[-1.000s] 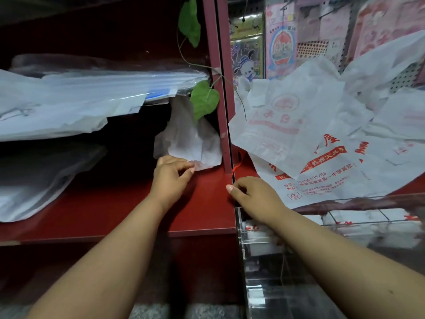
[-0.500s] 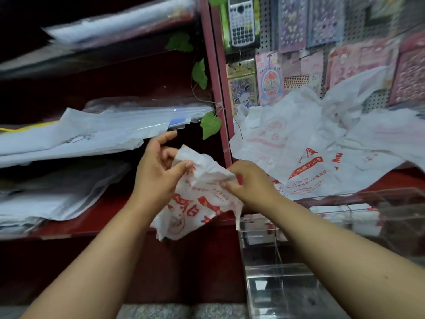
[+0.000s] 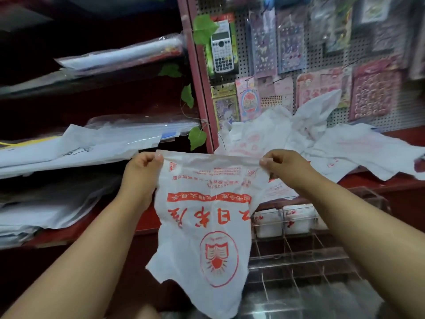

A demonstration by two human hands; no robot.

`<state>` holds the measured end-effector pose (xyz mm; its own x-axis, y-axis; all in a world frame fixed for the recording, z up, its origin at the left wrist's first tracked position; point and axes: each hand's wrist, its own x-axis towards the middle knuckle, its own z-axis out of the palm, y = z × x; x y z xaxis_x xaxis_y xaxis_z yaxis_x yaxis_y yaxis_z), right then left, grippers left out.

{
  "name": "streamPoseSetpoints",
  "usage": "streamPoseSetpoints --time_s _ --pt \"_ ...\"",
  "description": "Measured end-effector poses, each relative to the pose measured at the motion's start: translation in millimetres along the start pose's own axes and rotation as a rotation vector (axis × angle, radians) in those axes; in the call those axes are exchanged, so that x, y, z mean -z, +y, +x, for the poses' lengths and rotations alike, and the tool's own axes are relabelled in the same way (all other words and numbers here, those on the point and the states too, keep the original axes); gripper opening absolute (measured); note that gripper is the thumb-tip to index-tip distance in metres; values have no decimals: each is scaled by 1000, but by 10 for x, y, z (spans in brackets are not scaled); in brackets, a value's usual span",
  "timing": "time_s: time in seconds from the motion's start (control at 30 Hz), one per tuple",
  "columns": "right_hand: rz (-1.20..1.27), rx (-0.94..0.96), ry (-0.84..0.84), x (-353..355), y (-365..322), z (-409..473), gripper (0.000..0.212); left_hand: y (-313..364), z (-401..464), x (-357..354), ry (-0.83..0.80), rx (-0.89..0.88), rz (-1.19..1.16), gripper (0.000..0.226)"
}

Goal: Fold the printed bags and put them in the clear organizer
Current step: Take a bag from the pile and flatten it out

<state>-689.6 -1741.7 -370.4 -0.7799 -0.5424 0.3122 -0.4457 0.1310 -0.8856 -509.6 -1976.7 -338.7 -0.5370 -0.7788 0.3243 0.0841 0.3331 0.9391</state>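
Behind held bag (image 3: 204,217) | loose bags (image 3: 287,139) | organizer (image 3: 299,229) partly hidden

A white plastic bag (image 3: 204,229) printed in red hangs spread open and upside down, its round emblem low and its lines of characters inverted, the top edge stretched level and the lower corners crumpled. More printed white bags (image 3: 305,146) lie in a rumpled heap on the red shelf behind it. The clear organizer (image 3: 322,247) sits below that shelf, with folded white bags (image 3: 296,218) packed upright in its back compartments.
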Motion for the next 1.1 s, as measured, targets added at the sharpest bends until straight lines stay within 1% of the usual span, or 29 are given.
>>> streamPoseSetpoints --time_s 0.07,0.1,0.13,0.2,0.27,0.3,0.37,0.43,0.47,0.53,0.57,0.6,0.67,0.7,0.73,0.77,0.83,0.9,1.0,1.03,1.1 --pt "248 -73 146 24 -2 -2 29 -100 14 -70 64 -72 -21 16" --pt "328 -104 223 43 -7 0 31 -152 18 -90 92 -100 -20 19" --pt "351 -119 279 66 -15 -1 33 -202 24 -104 108 -117 -10 20" --pt "236 -90 315 99 -61 -35 34 -241 26 -133 107 -117 14 13" --pt "95 -41 305 82 -108 -58 35 -199 10 -170 64 -118 61 18" --pt "42 -19 304 61 -126 -59 37 -149 -20 -197 29 -143 76 22" --pt "-49 20 314 -2 -169 -70 39 18 -165 -282 -58 -256 117 29" --pt "-95 58 316 -85 -204 -78 42 171 -317 -429 -208 -356 242 31" --pt "-104 77 302 -131 -225 -86 45 217 -378 -522 -316 -357 298 33" --pt "-103 111 229 -213 -287 -120 47 221 -434 -686 -494 -314 338 65" --pt "-90 120 180 -239 -321 -136 47 201 -445 -754 -543 -281 345 74" --pt "-68 121 136 -251 -348 -148 47 164 -442 -801 -564 -263 353 67" --pt "12 117 66 -225 -367 -161 46 96 -424 -833 -565 -243 332 30" --pt "75 114 45 -187 -362 -167 43 54 -389 -819 -551 -245 303 18" --pt "150 107 29 -136 -342 -176 39 20 -359 -784 -529 -247 276 11" --pt "216 95 17 -74 -302 -183 34 -20 -327 -732 -511 -244 246 8" --pt "266 72 9 50 -168 -204 28 -106 -249 -604 -487 -199 169 11" --pt "266 33 10 141 30 -237 28 -189 -197 -487 -462 -158 101 12" --pt "239 -29 -21 187 330 -321 26 -321 -156 -391 -391 -154 2 9" --pt "226 -47 -46 181 419 -356 24 -374 -149 -382 -360 -151 -28 5" --pt "191 -84 -126 147 570 -425 18 -497 -145 -395 -276 -122 -79 10"
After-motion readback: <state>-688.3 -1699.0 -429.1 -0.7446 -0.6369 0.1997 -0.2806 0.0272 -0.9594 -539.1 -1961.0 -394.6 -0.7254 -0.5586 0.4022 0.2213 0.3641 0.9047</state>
